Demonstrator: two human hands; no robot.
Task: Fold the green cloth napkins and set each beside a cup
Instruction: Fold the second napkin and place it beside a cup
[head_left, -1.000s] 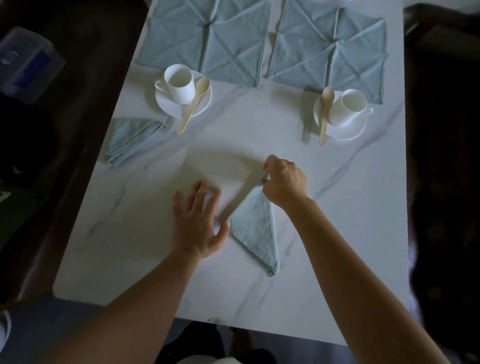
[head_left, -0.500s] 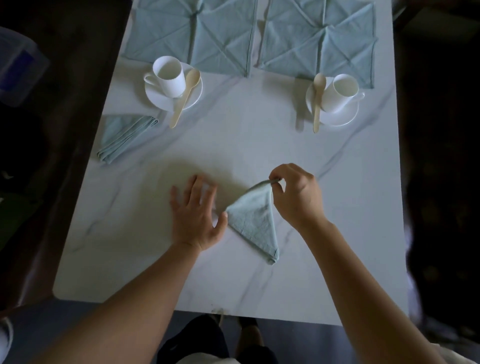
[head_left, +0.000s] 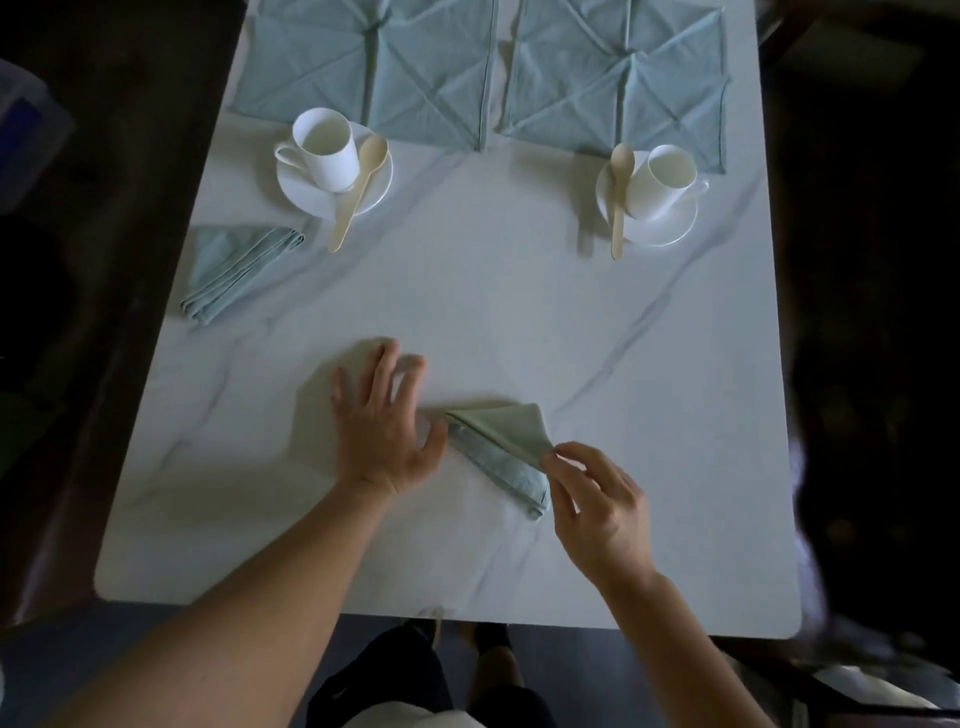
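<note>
Head view: I see the left hand (head_left: 387, 431) flat on the marble table (head_left: 519, 312), fingers spread, thumb by the corner of the pale green napkin (head_left: 504, 431), a folded triangle at lower centre. The right hand (head_left: 597, 512) pinches its raised flap.

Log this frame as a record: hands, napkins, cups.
left hand: flat on the white marble table, fingers spread, thumb by the napkin's left corner
right hand: pinches a flap of the triangular pale green cloth napkin
cups: two white cups on saucers, each with a wooden spoon
done: one folded green napkin beside the left cup
waiting: two green napkins spread flat at the far edge
</note>
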